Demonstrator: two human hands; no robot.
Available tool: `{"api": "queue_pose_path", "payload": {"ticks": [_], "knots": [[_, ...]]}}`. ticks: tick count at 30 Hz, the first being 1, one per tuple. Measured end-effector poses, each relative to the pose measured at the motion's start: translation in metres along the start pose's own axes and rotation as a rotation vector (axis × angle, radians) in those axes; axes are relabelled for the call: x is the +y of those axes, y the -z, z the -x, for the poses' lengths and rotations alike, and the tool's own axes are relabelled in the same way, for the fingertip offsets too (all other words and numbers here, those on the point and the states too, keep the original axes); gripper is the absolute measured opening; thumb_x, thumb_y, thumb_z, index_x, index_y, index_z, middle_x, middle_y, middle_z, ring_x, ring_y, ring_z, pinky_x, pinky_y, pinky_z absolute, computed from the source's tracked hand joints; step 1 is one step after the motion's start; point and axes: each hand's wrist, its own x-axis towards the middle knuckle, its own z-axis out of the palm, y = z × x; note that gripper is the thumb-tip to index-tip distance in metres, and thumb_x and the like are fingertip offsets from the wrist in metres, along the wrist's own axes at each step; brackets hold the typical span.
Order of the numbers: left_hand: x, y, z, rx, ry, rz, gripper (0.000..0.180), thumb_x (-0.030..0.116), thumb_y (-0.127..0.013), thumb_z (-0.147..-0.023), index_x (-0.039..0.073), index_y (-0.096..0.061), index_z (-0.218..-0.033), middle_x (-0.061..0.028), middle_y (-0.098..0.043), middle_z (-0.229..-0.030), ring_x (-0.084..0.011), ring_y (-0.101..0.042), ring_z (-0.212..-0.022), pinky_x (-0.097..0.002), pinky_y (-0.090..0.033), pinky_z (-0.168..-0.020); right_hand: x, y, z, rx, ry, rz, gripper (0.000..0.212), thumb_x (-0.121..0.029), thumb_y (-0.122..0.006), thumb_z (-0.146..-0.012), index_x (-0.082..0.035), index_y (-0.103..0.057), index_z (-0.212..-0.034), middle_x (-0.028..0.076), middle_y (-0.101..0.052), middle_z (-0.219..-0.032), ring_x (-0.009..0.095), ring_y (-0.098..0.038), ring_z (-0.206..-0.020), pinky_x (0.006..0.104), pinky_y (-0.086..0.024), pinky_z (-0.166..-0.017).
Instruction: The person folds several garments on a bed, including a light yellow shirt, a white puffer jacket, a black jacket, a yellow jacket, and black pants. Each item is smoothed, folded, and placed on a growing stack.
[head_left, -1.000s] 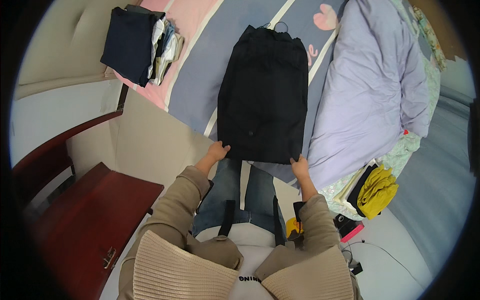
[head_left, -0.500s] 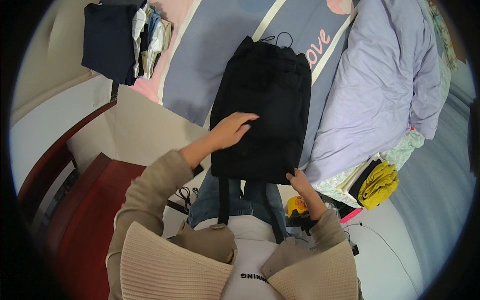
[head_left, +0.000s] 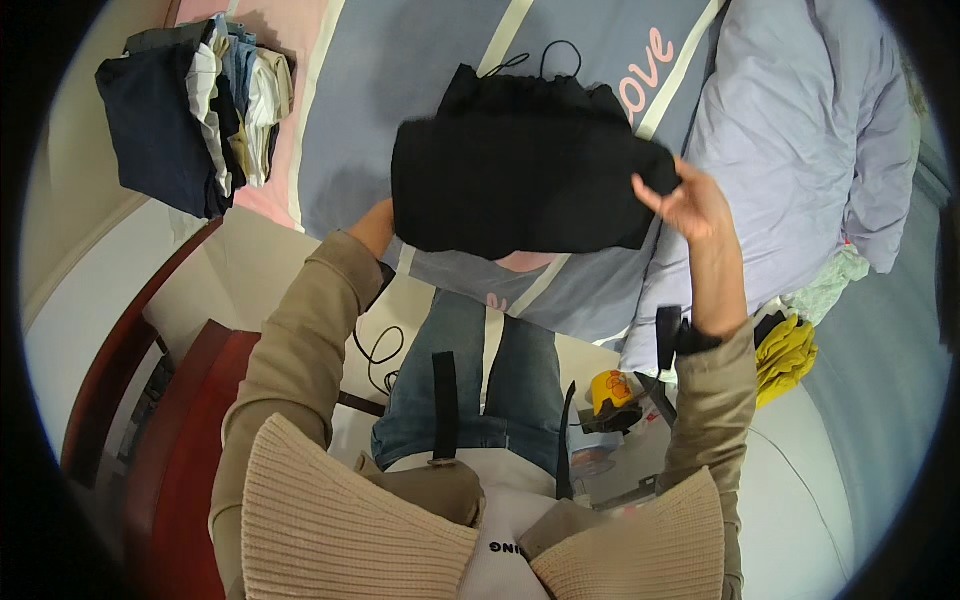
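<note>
Garment, black and folded [head_left: 520, 170], now lifted off the bed [head_left: 400, 60], right hand [head_left: 690, 205] fingers gripping its edge, left hand [head_left: 375, 225] beneath, grip hidden.

One fisheye view from my head looks steeply down, close over my raised left hand [head_left: 372, 226] and right hand [head_left: 688, 203], with the striped grey-blue bedspread [head_left: 400, 90] beyond them.

Both hands hold a folded black garment [head_left: 520, 165] up above the bed: the right hand [head_left: 690, 205] grips its right edge, while the left hand [head_left: 375, 225] is mostly hidden under its left side. A stack of folded clothes [head_left: 190, 110] lies well to the left of the left hand, and a yellow cloth [head_left: 785, 350] lies below the right hand.
</note>
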Motion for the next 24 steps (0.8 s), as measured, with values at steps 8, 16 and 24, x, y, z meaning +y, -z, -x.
{"api": "queue_pose_path", "payload": {"ticks": [8, 16, 24], "knots": [[0.013, -0.052, 0.044, 1.199, -0.743, -0.004, 0.054, 0.046, -0.043, -0.088, 0.004, -0.052, -0.120, -0.0156, -0.050, -0.122, -0.0276, -0.048, -0.111, -0.0388, -0.039, -0.093, 0.052, -0.025, 0.000, 0.290, 1.178, 1.014, 0.061, -0.012, -0.049, -0.087, 0.008, -0.017, -0.136, 0.026, -0.030, -0.133, 0.037, -0.034, -0.123, 0.0419, -0.031, -0.103], [0.059, -0.036, -0.021, 1.147, -0.300, -1.383, 0.068, 0.042, -0.056, -0.080, 0.017, -0.031, -0.138, -0.0095, -0.023, -0.145, -0.0251, -0.021, -0.134, -0.0601, -0.021, -0.100, 0.100, -0.042, -0.067, 0.075, 1.305, 2.290, 0.056, -0.038, -0.058, -0.080, -0.028, -0.041, -0.132, -0.001, -0.033, -0.141, 0.023, -0.026, -0.131, 0.0544, -0.023, -0.103], [0.035, -0.030, -0.019, 1.423, -0.634, -0.912, 0.072, 0.029, -0.065, -0.078, 0.002, -0.029, -0.134, -0.0221, -0.027, -0.139, -0.0330, -0.028, -0.129, -0.0490, -0.026, -0.102, 0.071, 0.028, -0.055, 0.520, 1.390, 1.747, 0.064, -0.023, -0.065, -0.077, -0.002, -0.037, -0.130, 0.023, -0.032, -0.135, 0.036, -0.033, -0.124, 0.0498, -0.027, -0.098]]}}
